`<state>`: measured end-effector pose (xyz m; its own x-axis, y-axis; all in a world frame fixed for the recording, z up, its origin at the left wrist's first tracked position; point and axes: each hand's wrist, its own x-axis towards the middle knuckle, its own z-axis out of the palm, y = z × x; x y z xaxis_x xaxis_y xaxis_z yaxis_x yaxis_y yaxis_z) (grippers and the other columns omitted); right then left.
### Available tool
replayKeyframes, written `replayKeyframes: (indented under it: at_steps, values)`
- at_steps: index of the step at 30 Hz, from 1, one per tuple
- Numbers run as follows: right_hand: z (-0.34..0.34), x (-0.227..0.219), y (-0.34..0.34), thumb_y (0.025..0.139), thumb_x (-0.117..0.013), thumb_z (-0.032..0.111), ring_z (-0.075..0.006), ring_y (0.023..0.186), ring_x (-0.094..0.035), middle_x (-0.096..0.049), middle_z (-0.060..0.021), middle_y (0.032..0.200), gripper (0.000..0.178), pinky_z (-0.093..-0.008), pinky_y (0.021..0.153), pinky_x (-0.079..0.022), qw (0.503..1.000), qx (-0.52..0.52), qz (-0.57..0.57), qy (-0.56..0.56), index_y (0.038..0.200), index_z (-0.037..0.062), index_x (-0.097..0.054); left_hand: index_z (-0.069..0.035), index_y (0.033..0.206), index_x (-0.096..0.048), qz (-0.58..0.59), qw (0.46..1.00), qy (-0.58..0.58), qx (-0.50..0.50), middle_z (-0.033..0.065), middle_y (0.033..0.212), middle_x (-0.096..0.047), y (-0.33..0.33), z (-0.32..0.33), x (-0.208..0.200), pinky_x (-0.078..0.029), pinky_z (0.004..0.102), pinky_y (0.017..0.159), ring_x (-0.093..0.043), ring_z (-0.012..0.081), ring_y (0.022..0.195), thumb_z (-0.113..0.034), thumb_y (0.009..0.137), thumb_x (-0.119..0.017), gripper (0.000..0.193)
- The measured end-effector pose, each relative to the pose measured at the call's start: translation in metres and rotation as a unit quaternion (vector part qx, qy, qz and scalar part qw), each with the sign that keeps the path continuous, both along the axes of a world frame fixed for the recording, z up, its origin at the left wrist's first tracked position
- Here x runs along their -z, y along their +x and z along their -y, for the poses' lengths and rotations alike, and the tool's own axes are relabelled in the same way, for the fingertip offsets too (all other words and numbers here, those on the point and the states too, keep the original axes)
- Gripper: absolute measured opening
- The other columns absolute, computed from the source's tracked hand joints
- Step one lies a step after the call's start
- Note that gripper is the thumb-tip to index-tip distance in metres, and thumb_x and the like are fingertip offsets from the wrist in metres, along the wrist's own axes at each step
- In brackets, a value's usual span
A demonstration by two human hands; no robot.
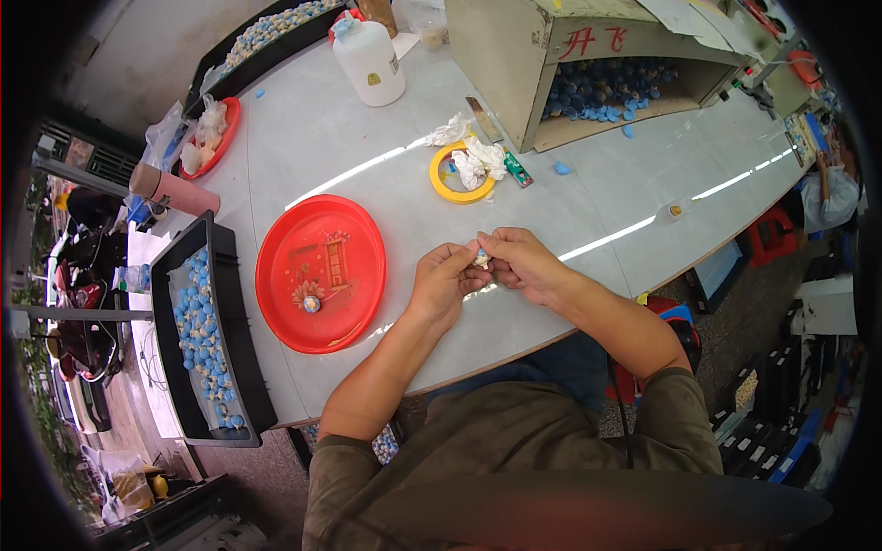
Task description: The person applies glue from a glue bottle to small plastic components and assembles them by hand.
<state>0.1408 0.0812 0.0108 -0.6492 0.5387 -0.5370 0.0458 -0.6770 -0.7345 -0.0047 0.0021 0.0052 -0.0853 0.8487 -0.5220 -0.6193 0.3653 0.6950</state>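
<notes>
Close to the table's front edge, my two hands meet around a small blue-and-white figurine (pixel 481 258). My left hand (pixel 441 279) pinches it from the left with thumb and fingers. From the other side my right hand (pixel 520 261) grips it too, its fingers curled; fingertips cover much of the piece. To the left lies a round red plate (pixel 280 253) with a single small blue-and-white piece (pixel 310 304) on it. Beyond the plate, a long black tray (pixel 241 358) carries many blue pieces (pixel 195 312) on a pale liner.
A yellow tape roll (pixel 438 180) with crumpled white tissue (pixel 478 161) lies ahead. Behind stand a white bottle (pixel 372 69) and a metal box (pixel 501 78) holding blue pieces (pixel 597 92). A pink flask (pixel 179 191) and second red plate (pixel 226 138) are far left.
</notes>
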Motion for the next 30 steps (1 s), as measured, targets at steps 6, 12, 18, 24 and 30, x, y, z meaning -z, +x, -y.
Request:
replayKeyframes:
  at_steps: [6, 12, 18, 24, 30]
  values:
    - [0.0010, 0.0031, 0.0006, 0.095, -0.060, 0.035, -0.0039, 0.047, -0.035, -0.053, -0.0018, 0.070, 0.029, -0.0222, 0.041, -0.021, 1.000, -0.007, 0.000, -0.010, 0.083, 0.0099, -0.052, -0.003, 0.085, -0.057, -0.007, 1.000, -0.001, -0.007, 0.0082, 0.080, -0.065, 0.0030, 0.0024, 0.0015, -0.051, 0.0218, 0.059, -0.064, 0.0126, 0.065, -0.023, 0.094, -0.064, 0.023]
    - [-0.0010, 0.0048, 0.0003, 0.094, -0.061, 0.034, -0.0041, 0.047, -0.035, -0.053, -0.0019, 0.070, 0.029, -0.0223, 0.041, -0.021, 1.000, -0.011, -0.008, -0.002, 0.080, 0.0105, -0.051, -0.004, 0.084, -0.057, -0.014, 1.000, -0.002, -0.006, 0.0081, 0.079, -0.065, 0.0023, 0.0014, 0.0011, -0.052, 0.0221, 0.060, -0.064, 0.0125, 0.065, -0.023, 0.094, -0.064, 0.023]
    - [-0.0019, 0.0024, -0.0008, 0.094, -0.061, 0.033, -0.0044, 0.047, -0.038, -0.053, -0.0027, 0.070, 0.028, -0.0216, 0.040, -0.021, 1.000, -0.010, -0.005, 0.000, 0.080, 0.0105, -0.051, -0.004, 0.084, -0.055, -0.014, 1.000, 0.011, -0.007, 0.0083, 0.079, -0.065, 0.0008, 0.0004, 0.0054, -0.053, 0.0224, 0.061, -0.064, 0.0130, 0.066, -0.022, 0.094, -0.064, 0.022]
    - [0.0005, 0.0001, -0.0016, 0.094, -0.061, 0.033, -0.0052, 0.047, -0.041, -0.054, -0.0037, 0.071, 0.029, -0.0215, 0.038, -0.022, 1.000, 0.001, -0.006, 0.007, 0.081, 0.0094, -0.050, -0.004, 0.085, -0.055, -0.014, 1.000, 0.016, -0.008, 0.0092, 0.080, -0.065, 0.0012, 0.0000, 0.0067, -0.053, 0.0232, 0.061, -0.063, 0.0144, 0.065, -0.020, 0.095, -0.062, 0.020]
    - [0.0009, 0.0066, -0.0033, 0.094, -0.061, 0.034, -0.0055, 0.045, -0.039, -0.053, -0.0038, 0.071, 0.031, -0.0226, 0.037, -0.021, 0.999, 0.026, -0.022, 0.020, 0.082, 0.0086, -0.050, -0.004, 0.087, -0.055, -0.016, 0.999, 0.029, 0.007, 0.0132, 0.086, -0.067, -0.0005, -0.0017, 0.0062, -0.054, 0.0232, 0.066, -0.064, 0.0156, 0.071, -0.021, 0.097, -0.058, 0.021]
